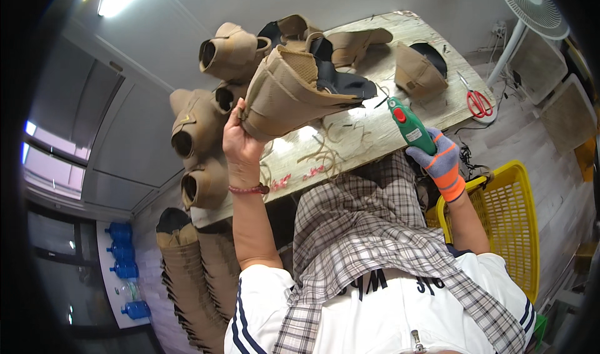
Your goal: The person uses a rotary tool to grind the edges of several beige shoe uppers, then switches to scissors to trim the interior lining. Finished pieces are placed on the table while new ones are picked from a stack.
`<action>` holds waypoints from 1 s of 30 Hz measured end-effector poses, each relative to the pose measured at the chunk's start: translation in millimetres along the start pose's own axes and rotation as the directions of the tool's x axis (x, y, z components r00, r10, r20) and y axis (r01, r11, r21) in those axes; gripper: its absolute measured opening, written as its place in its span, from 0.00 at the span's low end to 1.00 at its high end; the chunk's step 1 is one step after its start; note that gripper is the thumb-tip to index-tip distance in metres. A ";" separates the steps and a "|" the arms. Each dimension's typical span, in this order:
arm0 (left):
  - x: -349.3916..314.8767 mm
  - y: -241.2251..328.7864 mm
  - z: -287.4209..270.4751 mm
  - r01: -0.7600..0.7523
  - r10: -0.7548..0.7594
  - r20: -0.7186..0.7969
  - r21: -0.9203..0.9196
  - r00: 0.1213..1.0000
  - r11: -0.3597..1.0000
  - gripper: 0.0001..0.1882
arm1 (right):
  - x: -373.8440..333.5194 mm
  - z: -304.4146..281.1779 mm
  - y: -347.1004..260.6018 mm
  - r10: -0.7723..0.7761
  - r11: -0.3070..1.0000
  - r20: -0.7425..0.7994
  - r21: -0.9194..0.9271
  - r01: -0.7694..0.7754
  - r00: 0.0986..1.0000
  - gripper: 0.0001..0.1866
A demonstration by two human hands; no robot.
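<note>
My left hand [240, 143], bare and with a red bracelet at the wrist, grips a tan boot upper [281, 98] by its lower left edge. The upper is raised over the table, its mesh-lined opening upward and its black lining and tongue reaching to the right. In my right hand [442, 160], which wears a grey and orange glove, is a green handheld power tool [409, 126] with a red button. Its thin tip points up and left, close to the black end of the upper; I cannot tell whether they touch.
More tan boot uppers [415, 69] lie on the table [412, 29], mostly along its far and left sides, among thread scraps. Red scissors [479, 103] rest at the right corner. A yellow basket [509, 223] stands right, a fan [531, 4] behind; stacked uppers [187, 273] stand left.
</note>
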State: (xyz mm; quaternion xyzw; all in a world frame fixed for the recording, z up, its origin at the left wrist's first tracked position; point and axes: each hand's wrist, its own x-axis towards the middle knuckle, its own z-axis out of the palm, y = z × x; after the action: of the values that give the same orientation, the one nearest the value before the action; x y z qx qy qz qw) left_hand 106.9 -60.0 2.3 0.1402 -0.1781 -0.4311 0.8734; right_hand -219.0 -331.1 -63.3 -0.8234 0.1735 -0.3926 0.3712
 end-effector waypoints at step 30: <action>-105.0 31.0 -10.4 0.066 -0.117 -0.180 -0.266 0.977 0.962 0.19 | -0.8 30.2 -69.2 -0.501 0.844 0.158 -0.132 0.521 0.851 0.28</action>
State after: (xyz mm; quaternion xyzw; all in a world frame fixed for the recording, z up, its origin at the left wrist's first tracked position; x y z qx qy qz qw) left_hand 73.9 43.6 -14.7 0.0747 -0.0278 -0.4749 0.8764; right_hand -196.5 -270.4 -24.6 -0.8899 -0.0416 -0.4120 0.1913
